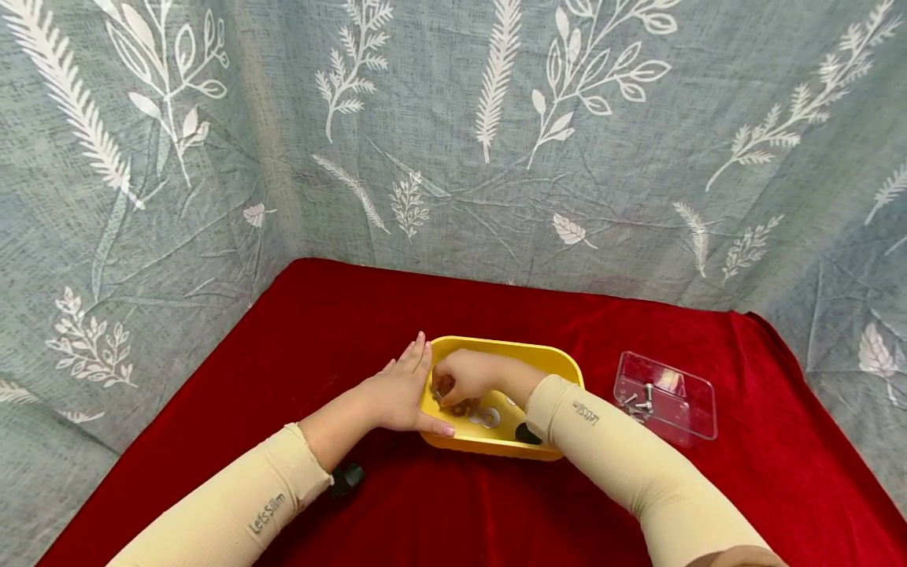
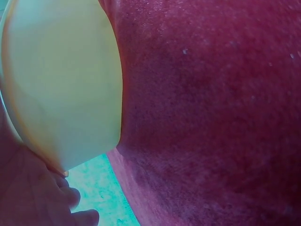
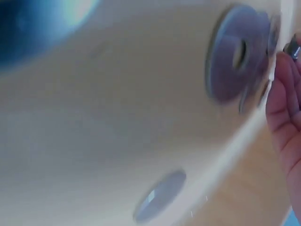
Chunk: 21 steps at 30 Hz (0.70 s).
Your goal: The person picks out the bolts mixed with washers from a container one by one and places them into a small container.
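Observation:
A yellow bin (image 1: 510, 346) stands on the red cloth, with flat round washers (image 1: 489, 417) on its floor. My left hand (image 1: 404, 394) rests against the bin's left end, its fingers straight and its thumb laid over the near rim. Inside the bin, at its left end, my right hand (image 1: 469, 376) has curled fingers and pinches a small metal bolt (image 3: 292, 49), only partly visible. In the right wrist view a large washer (image 3: 225, 61) leans beside those fingertips, and another washer (image 3: 160, 197) lies lower down.
Right of the bin stands a clear plastic tray (image 1: 690, 425) with several metal bolts (image 1: 646, 400) inside. Under the right sleeve a dark object (image 1: 526, 433) shows in the bin. Another black object (image 1: 347, 478) is by the left sleeve. A patterned curtain (image 1: 453, 220) hangs behind the table.

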Available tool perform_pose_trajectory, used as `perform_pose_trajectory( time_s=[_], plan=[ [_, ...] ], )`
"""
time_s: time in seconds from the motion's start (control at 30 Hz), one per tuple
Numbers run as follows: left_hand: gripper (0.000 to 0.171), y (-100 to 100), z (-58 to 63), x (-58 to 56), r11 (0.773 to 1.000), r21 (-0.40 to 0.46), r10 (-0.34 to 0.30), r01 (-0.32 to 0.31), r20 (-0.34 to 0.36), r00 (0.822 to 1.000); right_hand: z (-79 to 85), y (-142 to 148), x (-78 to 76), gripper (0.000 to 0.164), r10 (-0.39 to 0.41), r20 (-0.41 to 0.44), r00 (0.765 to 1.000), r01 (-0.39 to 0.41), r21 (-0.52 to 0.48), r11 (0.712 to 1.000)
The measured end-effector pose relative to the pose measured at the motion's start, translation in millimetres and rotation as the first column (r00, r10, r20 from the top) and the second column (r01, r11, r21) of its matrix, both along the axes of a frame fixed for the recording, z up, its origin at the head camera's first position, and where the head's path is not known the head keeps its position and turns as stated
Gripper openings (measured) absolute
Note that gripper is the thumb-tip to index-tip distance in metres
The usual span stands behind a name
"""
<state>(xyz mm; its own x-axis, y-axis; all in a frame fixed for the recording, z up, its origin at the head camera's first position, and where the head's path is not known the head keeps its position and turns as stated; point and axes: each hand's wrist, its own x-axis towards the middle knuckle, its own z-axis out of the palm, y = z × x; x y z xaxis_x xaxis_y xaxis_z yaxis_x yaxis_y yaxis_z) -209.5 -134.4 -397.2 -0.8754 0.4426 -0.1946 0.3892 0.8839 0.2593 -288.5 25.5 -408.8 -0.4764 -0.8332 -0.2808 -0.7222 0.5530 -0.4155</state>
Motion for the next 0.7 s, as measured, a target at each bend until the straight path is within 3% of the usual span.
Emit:
perform_pose_trajectory(
  time_s=[0.23,0.53,0.7],
  plan=[
    [0.129,0.7,0.7,0.1,1.0,-0.001,0.008,-0.008,0.014,1.0,19.2,15.6,-4.2,0.016,-0.027,0.047,0.999,0.027,0.011,1.0],
    [0.129,2.8,-1.7,0.0,0.999,0.022,0.027,-0.028,0.021,0.999,63.6,59.0,-12.0,0.011,-0.073,0.025,0.997,0.076,-0.142,0.987],
    [0.131,2.8,-2.8,-0.4,0.999,0.018,0.036,-0.036,0.011,0.999,87.4,93.4,-11.5,0.011,-0.151,0.033,0.988,0.155,-0.216,0.964]
  ],
)
